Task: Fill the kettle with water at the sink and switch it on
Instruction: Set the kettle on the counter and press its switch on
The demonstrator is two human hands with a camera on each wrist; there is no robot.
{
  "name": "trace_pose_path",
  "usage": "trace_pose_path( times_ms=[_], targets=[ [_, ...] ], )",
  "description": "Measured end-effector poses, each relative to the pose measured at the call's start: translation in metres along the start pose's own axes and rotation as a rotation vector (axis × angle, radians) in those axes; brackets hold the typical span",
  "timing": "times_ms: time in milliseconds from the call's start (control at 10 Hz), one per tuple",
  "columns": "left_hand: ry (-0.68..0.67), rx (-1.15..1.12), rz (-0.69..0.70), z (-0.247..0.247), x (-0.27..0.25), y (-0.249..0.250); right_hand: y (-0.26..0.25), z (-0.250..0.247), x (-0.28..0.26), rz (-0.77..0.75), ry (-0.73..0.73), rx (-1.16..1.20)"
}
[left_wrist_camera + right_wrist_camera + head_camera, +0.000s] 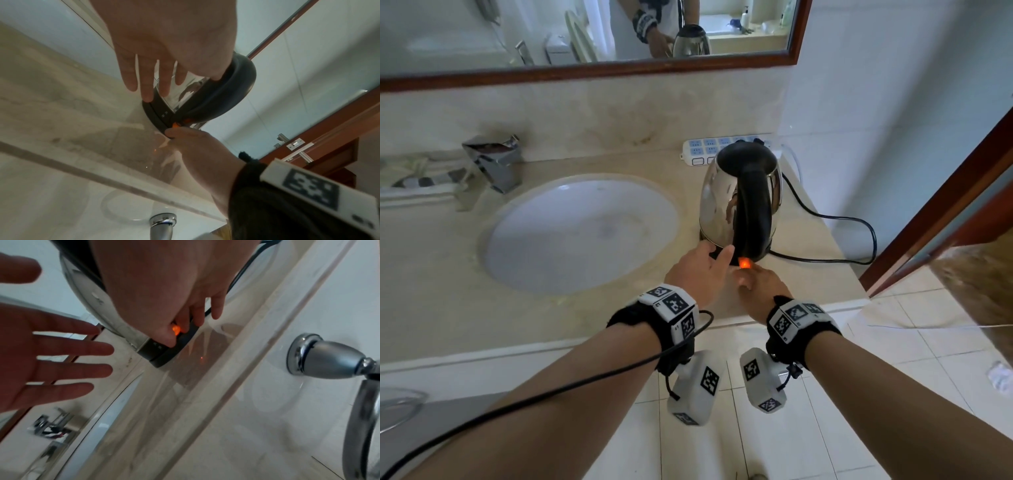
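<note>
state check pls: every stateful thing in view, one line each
kettle: upright on its base, lid shut
switch: glowing orange, lit
power strip: on the counter behind the kettle, cord plugged in
faucet: no water running
sink: no standing water visible
left hand: open, fingers by the kettle's base
right hand: finger at the switch
</note>
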State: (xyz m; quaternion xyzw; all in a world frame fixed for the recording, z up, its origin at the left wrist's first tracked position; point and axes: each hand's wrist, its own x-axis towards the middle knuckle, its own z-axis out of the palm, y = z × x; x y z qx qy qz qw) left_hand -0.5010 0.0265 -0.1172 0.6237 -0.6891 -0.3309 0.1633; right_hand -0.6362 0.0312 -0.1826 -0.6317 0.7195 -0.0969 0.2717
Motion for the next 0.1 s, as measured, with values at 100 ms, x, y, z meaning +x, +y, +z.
trace_pose_path(
  times_ms=[100],
  targets=[
    [0.05,0.032,0.022,-0.0114,-0.002,-0.0034,-0.0152,-0.0051,-0.0128,0.029,0.021,-0.024]
  ],
)
